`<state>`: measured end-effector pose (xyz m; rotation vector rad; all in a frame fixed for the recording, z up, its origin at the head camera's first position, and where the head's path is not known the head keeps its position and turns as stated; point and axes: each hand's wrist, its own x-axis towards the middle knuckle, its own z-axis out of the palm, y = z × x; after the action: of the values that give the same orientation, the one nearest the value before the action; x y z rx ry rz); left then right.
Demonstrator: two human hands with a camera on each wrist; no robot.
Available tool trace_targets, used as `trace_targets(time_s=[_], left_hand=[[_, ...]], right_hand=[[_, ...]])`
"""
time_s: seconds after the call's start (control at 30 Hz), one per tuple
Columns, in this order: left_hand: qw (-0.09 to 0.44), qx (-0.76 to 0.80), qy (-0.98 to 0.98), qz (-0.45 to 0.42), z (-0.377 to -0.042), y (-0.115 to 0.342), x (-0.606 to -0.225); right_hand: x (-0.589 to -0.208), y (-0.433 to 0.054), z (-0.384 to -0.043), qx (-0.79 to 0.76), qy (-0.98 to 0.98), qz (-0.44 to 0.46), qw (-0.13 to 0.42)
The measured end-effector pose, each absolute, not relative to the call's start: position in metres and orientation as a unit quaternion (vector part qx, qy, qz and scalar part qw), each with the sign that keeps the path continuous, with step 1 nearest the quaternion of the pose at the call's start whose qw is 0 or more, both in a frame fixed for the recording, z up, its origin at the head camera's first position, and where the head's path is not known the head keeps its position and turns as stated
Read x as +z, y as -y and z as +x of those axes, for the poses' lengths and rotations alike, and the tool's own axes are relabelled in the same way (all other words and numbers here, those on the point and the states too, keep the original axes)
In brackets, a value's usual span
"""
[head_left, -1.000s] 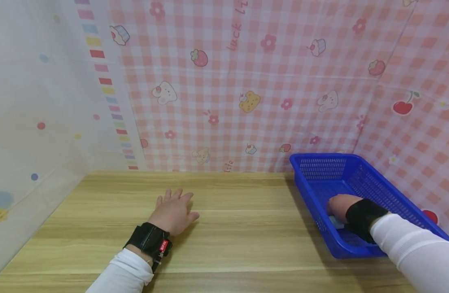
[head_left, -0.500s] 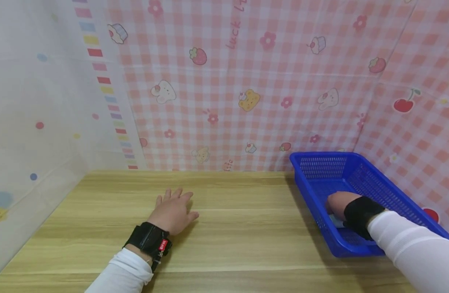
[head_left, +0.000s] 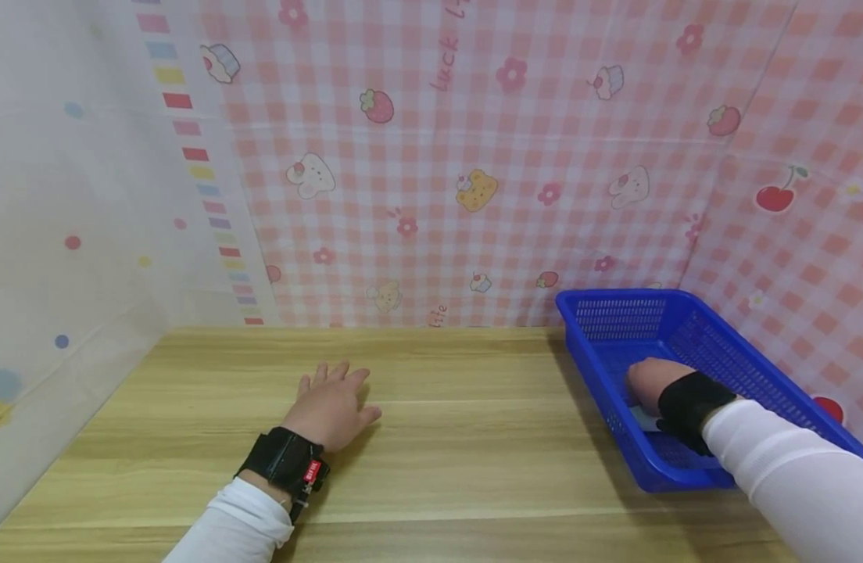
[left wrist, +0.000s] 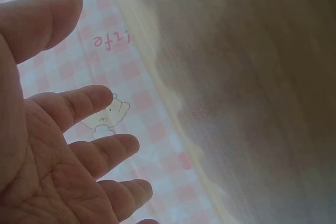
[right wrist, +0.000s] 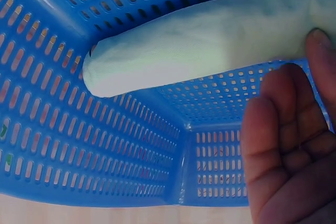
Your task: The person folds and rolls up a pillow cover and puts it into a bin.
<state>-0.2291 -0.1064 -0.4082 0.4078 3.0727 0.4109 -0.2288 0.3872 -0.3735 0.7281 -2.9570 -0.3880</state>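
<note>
My right hand (head_left: 660, 383) reaches down into the blue plastic basket (head_left: 617, 442) on the right of the table. It holds a long pale green roll of fabric (right wrist: 184, 40) with a rounded end. In the right wrist view one fingertip (right wrist: 317, 38) presses on the roll's side and the other fingers curl close below it. Only a small pale patch of the roll shows under the wrist in the head view. Over the left half of the table my left hand (head_left: 331, 410) lies palm down, fingers spread, holding nothing.
The wooden tabletop (head_left: 460, 461) runs between the left hand and the basket. Pink checked cloth (head_left: 417, 156) covers the back and right sides, with white cloth (head_left: 73, 180) on the left. The basket's slotted walls surround the right hand.
The right hand has risen slightly inside the basket, and the pale patch under it has shifted up a little. The left hand has kept still.
</note>
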Motion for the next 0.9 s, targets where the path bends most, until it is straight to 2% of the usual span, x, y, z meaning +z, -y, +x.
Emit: trace_targets(time_s=[0.1,0.7,0.9], left_hand=[[0.007,0.130,-0.983,0.132,-0.229,0.106,-0.408],[0.010,0.137,-0.982,0.131,-0.229,0.108,-0.410],[0.007,0.134,-0.982,0.131,-0.229,0.107,-0.410]], right_hand=[[-0.377,-0.393,-0.234,-0.129,0.962,0.238,0.041],[-0.359,-0.395,-0.227,-0.064,0.974,0.215,-0.009],[-0.347,-0.395,-0.228,-0.031,0.982,0.188,-0.001]])
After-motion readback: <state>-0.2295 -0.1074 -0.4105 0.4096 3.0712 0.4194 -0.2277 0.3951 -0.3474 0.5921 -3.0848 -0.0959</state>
